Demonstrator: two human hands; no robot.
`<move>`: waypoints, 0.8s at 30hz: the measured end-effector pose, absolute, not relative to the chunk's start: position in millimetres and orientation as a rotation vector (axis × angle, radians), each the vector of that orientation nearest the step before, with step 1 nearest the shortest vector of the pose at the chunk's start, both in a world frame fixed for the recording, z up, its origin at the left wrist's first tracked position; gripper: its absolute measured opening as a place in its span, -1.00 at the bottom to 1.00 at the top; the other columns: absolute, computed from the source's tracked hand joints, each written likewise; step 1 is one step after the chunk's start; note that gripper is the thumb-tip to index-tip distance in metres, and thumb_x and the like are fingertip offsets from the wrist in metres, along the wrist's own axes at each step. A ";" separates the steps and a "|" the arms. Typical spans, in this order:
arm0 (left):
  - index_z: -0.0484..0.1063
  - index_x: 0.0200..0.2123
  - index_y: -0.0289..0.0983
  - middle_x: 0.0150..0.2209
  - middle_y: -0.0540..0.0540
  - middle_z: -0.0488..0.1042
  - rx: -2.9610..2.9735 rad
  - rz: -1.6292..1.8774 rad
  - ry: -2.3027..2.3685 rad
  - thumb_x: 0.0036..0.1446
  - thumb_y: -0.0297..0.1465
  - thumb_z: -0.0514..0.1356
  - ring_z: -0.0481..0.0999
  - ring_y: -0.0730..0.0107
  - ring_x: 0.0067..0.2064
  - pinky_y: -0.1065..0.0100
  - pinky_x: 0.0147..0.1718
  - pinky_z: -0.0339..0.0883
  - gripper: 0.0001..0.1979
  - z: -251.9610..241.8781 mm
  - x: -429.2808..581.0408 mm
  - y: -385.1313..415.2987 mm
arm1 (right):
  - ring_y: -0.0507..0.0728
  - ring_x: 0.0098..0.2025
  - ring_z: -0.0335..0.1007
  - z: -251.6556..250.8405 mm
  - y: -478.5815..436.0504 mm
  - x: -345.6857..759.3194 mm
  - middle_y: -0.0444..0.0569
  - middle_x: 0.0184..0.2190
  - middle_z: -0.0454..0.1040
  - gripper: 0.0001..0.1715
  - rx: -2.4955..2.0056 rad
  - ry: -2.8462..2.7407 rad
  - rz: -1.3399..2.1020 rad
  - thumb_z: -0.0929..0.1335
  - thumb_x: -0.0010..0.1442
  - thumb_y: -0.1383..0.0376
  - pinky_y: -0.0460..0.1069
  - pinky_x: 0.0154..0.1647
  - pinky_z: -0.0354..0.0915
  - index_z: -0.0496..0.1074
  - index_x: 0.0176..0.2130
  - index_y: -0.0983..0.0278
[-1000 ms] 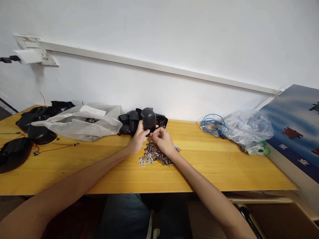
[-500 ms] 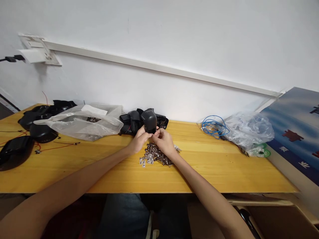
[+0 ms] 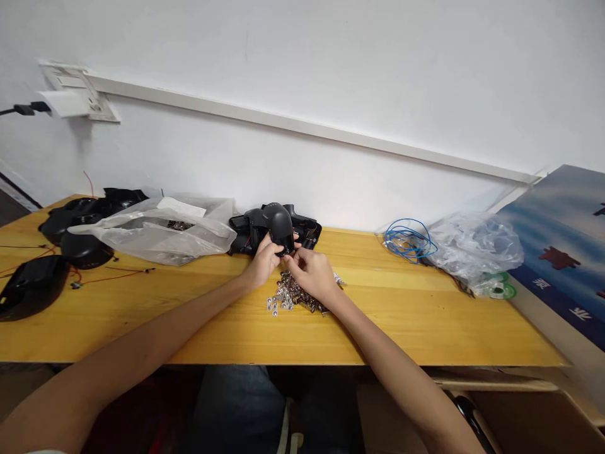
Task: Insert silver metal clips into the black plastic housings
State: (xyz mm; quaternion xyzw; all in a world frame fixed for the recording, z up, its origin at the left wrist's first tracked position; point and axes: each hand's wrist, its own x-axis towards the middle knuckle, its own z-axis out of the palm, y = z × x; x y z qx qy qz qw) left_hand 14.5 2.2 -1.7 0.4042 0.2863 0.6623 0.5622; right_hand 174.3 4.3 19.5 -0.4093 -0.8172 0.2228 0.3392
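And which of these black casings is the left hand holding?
The domed casing in front of the middle cluster: the left hand grips it; other casings lie on the table.

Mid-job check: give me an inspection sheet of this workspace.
Surface: yellow wooden table, things spread along it.
Job's things: black shell, held over the table; pile of small metal parts on the table, partly hidden.
Clutter: black parts at left and behind the shell; milky bag; crumpled clear bag at right.
Grips: left grip holds the shell; right grip has fingertips at its lower edge, contents hidden.
Cables: coiled blue cable beside the clear bag; red wires at left.
Surroundings: white wall, adapter in a socket, printed panel at right.
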 end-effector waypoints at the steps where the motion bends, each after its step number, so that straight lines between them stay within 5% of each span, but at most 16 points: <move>1: 0.44 0.01 -0.23 0.01 -0.16 0.65 0.945 1.565 0.667 -0.01 -0.38 0.26 0.62 -0.04 0.12 -0.06 0.14 0.48 -0.56 -2.2 14.2 2.7 | 0.11 -0.47 0.33 20.4 3.7 174.8 -0.10 -0.50 0.49 -0.58 -1.066 -2.133 0.553 0.36 0.37 0.12 0.00 -0.38 0.05 0.27 -0.48 0.17; 9: 0.34 0.08 -0.20 -0.04 -0.14 0.67 0.944 1.554 0.672 0.05 -0.36 0.25 0.64 -0.01 0.08 -0.04 0.06 0.52 -0.52 -6.0 11.7 4.6 | 0.16 -0.44 0.38 20.2 9.3 181.5 -0.12 -0.41 0.53 -0.93 -1.151 -2.093 0.509 0.32 0.31 0.21 0.00 -0.36 0.11 0.38 -0.20 0.15; 15: 0.36 0.02 -0.23 -0.21 -0.09 0.68 0.920 1.610 0.728 0.03 -0.34 0.31 0.65 0.00 0.07 0.02 0.10 0.49 -0.54 -1.0 14.1 4.3 | 0.21 -0.32 0.43 19.0 10.6 182.3 -0.03 -0.30 0.57 -0.86 -1.169 -2.165 0.434 0.28 0.29 0.31 0.02 -0.31 0.13 0.42 -0.16 0.18; 24: 0.38 0.07 -0.22 -0.21 -0.08 0.66 0.979 1.564 0.739 0.04 -0.35 0.31 0.64 0.03 0.04 0.10 0.02 0.50 -0.52 -1.8 15.0 1.4 | 0.24 -0.26 0.47 16.7 4.7 176.5 0.10 -0.22 0.59 -0.86 -1.181 -2.265 0.382 0.31 0.39 0.23 0.04 -0.29 0.16 0.42 -0.22 0.22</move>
